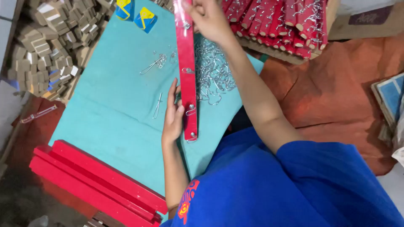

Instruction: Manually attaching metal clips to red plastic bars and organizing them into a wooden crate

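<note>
Two hands are sharing one long red strip (187, 71), which is lying lengthwise over the teal table (118, 105) with its far end lifted toward the top of the view. The right hand (209, 19) is closing around the upper part of the strip, fingers wrapped on it, while the left hand (173, 114) is resting flat along its lower left edge, fingers straight and only lightly pressing, not gripping. Small wire hooks (190, 110) are sitting at intervals down the strip, and a loose pile of wire hooks (212, 69) is lying just beside it on the right. The strip is looking thin, rigid and light, probably painted wood or board, so it should be keeping straight when held at one end; its glossy face may be slippery, and the edges between hooks seem the safest hold. Plain red strips (97, 180) are stacked near the table's near-left corner.
</note>
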